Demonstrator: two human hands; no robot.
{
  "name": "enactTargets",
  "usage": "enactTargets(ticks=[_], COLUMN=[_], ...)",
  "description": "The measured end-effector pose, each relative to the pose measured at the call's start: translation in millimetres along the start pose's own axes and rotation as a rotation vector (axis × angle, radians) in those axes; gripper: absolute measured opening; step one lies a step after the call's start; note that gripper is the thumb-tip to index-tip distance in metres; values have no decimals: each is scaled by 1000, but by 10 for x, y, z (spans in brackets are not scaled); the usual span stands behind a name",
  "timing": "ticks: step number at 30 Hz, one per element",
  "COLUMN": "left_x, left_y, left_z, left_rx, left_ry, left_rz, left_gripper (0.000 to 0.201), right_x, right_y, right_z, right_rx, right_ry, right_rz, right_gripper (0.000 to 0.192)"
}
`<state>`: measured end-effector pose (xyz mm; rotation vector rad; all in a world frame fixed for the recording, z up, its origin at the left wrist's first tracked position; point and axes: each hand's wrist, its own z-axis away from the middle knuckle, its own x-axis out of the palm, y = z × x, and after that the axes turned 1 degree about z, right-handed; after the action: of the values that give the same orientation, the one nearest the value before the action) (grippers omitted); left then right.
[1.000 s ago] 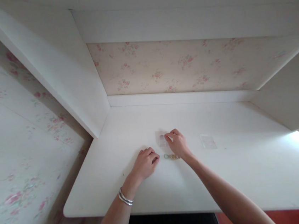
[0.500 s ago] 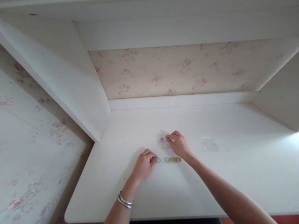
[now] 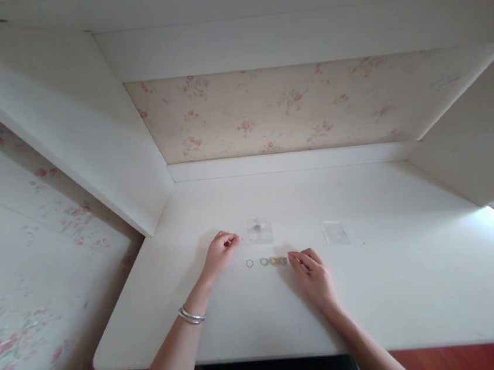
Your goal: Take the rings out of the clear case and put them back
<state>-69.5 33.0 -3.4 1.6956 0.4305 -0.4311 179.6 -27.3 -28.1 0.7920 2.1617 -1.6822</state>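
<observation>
The person's left hand (image 3: pixel 219 252) rests on a white desk (image 3: pixel 373 289), fingers curled loosely inward with the thumb and first fingertips pinched together; whether anything tiny sits between them is too small to tell. A silver bracelet (image 3: pixel 192 315) circles that wrist. The right hand (image 3: pixel 313 277) lies at about 4 o'clock from the left, palm down, with its fingertips drawn together and touching the right end of a short row of small rings (image 3: pixel 267 261). It is not clear whether it grips the last ring or only touches it.

The row runs left to right between the 2 hands. It holds about 4 rings: a pale one standing slightly apart at the left, then a green one and yellowish ones packed side by side.

At 12 o'clock from the rings, just beyond them, lies a small clear plastic bag (image 3: pixel 259 231) with a dark speck inside. It sits at 3 o'clock from the left hand's fingertips, near but not touching. A second clear bag (image 3: pixel 335 232) lies flat well off at 2 o'clock from the rings.

The desk sits in a white alcove. Floral wallpaper (image 3: pixel 283 110) covers the back at 12 o'clock, and white side panels close it in at 9 and 3 o'clock.
</observation>
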Motion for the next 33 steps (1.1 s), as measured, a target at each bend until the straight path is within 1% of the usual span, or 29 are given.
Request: enactTargets(ticks=[3, 7, 10, 13, 15, 17, 19, 22, 24, 26, 28, 30, 33], left_x=[106, 297, 422, 499, 511, 484, 422, 296, 218, 158, 115, 82, 38], left_y=[139, 259, 251, 209, 191, 186, 183, 158, 119, 70, 25, -2, -6], left_z=[-147, -335, -442, -518, -547, -551, -522, -402, -279, -143, -18, 75, 141], left_rx=[66, 186, 227, 207, 198, 202, 196, 133, 78, 15, -57, -120, -159], left_ry=[-5, 17, 14, -17, -43, -38, 20, 108, 110, 85, 59, 44, 31], left_rz=[-41, -177, -284, -353, -355, -311, -241, -153, -110, -67, -21, 21, 66], left_gripper=[24, 22, 21, 19, 20, 23, 26, 29, 30, 30, 31, 33, 35], right_x=[-1, -19, -41, -57, -60, -57, -54, -52, -53, -50, -34, 4, 99], right_y=[36, 62, 72, 80, 87, 95, 99, 87, 55, -3, -96, -221, -436], right_z=[-16, -67, -64, -55, -57, -61, -61, -43, -19, 12, 44, 65, 56], right_rx=[39, 81, 90, 82, 73, 69, 66, 48, 3, -83, -193, -290, -354], right_ry=[19, 27, 41, 33, 23, 18, 14, 4, -14, -46, -98, -184, -329], right_rz=[-33, -78, -98, -104, -105, -105, -103, -84, -47, 19, 109, 212, 356], right_gripper=[31, 33, 34, 33, 31, 30, 30, 30, 28, 26, 25, 24, 22])
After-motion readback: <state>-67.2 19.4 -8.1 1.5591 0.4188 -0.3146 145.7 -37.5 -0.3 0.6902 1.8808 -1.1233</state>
